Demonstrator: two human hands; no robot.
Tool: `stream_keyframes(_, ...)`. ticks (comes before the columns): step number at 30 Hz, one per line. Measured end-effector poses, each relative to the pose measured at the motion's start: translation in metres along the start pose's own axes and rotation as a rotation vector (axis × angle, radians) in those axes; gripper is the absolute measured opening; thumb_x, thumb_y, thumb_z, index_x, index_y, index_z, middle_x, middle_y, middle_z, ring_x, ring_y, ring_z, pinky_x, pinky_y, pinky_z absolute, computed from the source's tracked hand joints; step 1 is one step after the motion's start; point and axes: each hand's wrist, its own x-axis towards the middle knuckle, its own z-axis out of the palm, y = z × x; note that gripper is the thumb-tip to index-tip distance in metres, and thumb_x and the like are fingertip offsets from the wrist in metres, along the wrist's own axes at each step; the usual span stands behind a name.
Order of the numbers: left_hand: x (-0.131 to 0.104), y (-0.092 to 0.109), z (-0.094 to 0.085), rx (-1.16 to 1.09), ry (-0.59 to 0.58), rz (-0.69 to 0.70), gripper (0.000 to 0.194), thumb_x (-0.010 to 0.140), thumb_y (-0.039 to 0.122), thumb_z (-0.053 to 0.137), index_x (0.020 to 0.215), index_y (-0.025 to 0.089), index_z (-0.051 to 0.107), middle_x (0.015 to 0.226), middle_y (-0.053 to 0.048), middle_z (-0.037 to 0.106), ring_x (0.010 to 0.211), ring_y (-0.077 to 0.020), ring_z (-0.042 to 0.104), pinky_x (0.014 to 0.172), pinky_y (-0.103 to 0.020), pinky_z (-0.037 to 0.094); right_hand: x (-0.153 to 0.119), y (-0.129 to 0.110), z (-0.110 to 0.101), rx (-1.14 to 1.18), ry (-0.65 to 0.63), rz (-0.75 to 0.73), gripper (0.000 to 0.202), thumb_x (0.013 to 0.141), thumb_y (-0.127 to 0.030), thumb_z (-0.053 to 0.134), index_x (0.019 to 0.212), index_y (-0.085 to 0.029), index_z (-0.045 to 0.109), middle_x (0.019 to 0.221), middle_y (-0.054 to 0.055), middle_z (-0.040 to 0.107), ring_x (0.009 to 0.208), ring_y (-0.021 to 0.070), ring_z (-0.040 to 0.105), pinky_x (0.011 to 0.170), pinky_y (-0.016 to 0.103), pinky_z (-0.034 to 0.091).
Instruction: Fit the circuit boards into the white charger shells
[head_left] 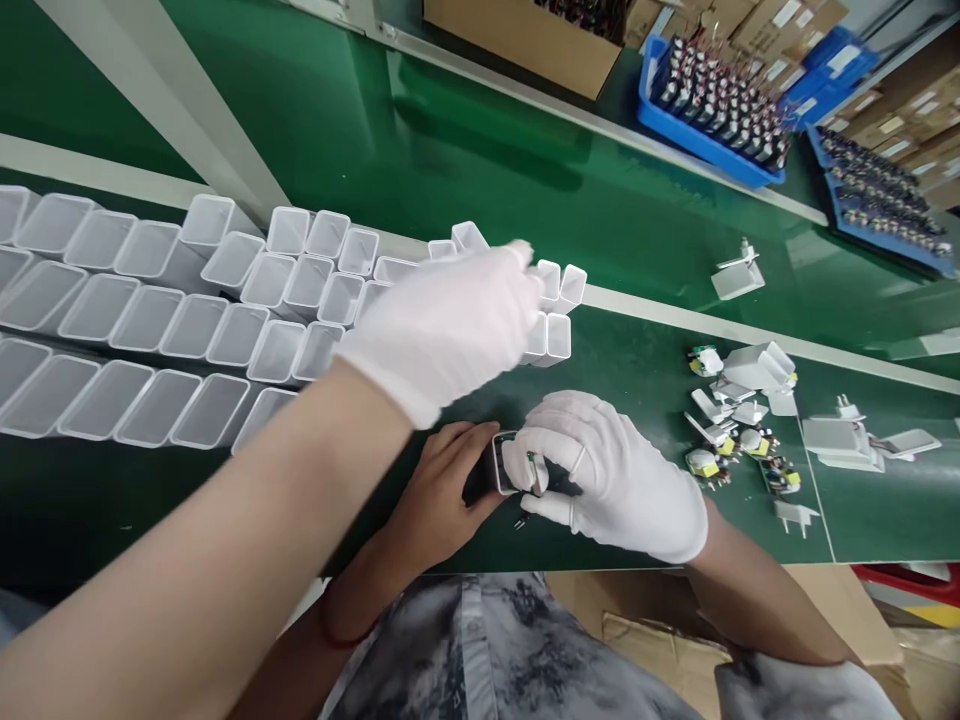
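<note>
My left hand (439, 500), bare and with a red band at the wrist, closes around a small white case (504, 464) just above the green bench. The open end of the case faces my right hand (581, 465). That hand wears a white glove and pinches a small part (537, 472) with a bit of green board at the opening. A thin lead with a dark two-pin end (521, 521) hangs below it. Fingers hide much of the case and the part.
Another person's white-gloved hand (457, 320) reaches across from the left over rows of open white cases (214, 410). On the right lie loose boards and covers (724, 420) and white plug housings (840, 440). Blue trays of parts (705, 125) stand on the shelf.
</note>
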Motion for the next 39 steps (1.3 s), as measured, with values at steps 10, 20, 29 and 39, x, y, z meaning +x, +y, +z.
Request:
stream_keyframes(10, -0.049, -0.017, 0.017, -0.09, -0.067, -0.061, 0.058, 0.083, 0.017, 0.065, 0.137, 0.022, 0.043, 0.128, -0.008, 0.062, 0.122, -0.0269, 0.05, 0.103, -0.044, 0.044, 0.011, -0.003, 0.001, -0.065, -0.093, 0.019, 0.03, 0.087, -0.027, 0.065, 0.109, -0.011, 0.054, 0.094, 0.012, 0.063, 0.086, 0.0255, 0.054, 0.081, 0.042, 0.046)
stream_keyframes(20, -0.051, -0.017, 0.015, -0.108, -0.094, -0.063, 0.058, 0.084, 0.017, 0.064, 0.138, 0.023, 0.042, 0.131, -0.006, 0.061, 0.121, -0.0275, 0.049, 0.103, -0.046, 0.043, 0.025, -0.011, -0.004, -0.108, -0.227, 0.096, 0.006, 0.086, -0.021, 0.059, 0.087, -0.017, 0.055, 0.082, 0.005, 0.056, 0.073, 0.0203, 0.046, 0.069, 0.034, 0.04)
stream_keyframes(29, -0.049, -0.018, 0.014, -0.11, -0.098, -0.05, 0.061, 0.084, 0.015, 0.064, 0.14, 0.023, 0.04, 0.132, -0.007, 0.061, 0.122, -0.028, 0.049, 0.102, -0.046, 0.044, 0.027, -0.009, -0.007, -0.075, -0.234, 0.094, 0.009, 0.085, -0.022, 0.062, 0.087, -0.017, 0.054, 0.079, 0.004, 0.056, 0.072, 0.02, 0.046, 0.07, 0.035, 0.04)
stream_keyframes(39, -0.048, -0.018, 0.014, -0.115, -0.072, -0.04, 0.064, 0.08, 0.009, 0.063, 0.14, 0.023, 0.042, 0.128, -0.008, 0.064, 0.119, -0.0287, 0.053, 0.1, -0.046, 0.046, 0.025, -0.007, -0.002, -0.089, -0.227, 0.084, 0.012, 0.09, -0.027, 0.058, 0.092, -0.016, 0.056, 0.082, 0.006, 0.059, 0.074, 0.0216, 0.049, 0.072, 0.037, 0.043)
